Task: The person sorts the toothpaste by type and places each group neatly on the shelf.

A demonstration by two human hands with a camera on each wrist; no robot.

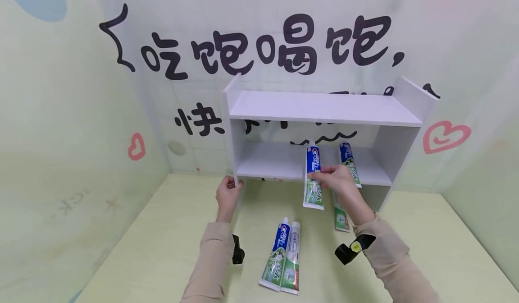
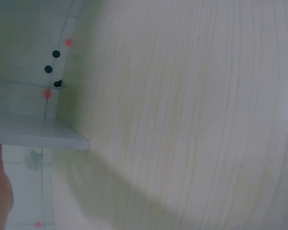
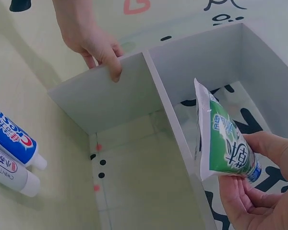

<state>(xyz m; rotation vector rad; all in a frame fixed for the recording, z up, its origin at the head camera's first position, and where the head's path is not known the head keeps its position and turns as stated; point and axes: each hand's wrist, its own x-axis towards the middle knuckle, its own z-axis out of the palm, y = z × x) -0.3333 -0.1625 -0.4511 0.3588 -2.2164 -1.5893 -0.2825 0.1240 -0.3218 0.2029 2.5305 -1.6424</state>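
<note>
- Wall lettering (image 1: 298,46), top: 吃饱喝饱; shelf (image 1: 328,107) hides some below.
- Centre-right: right hand (image 1: 339,180) pinches blue-green tube (image 1: 312,189).
- Centre: left hand (image 1: 228,195) grips shelf.
- Right-wrist view, left: I read Crest on cut-off tube (image 3: 10,136).

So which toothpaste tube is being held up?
The blue-and-green tube pinched in the right hand, in front of the shelf; only this one is in a hand.
</note>
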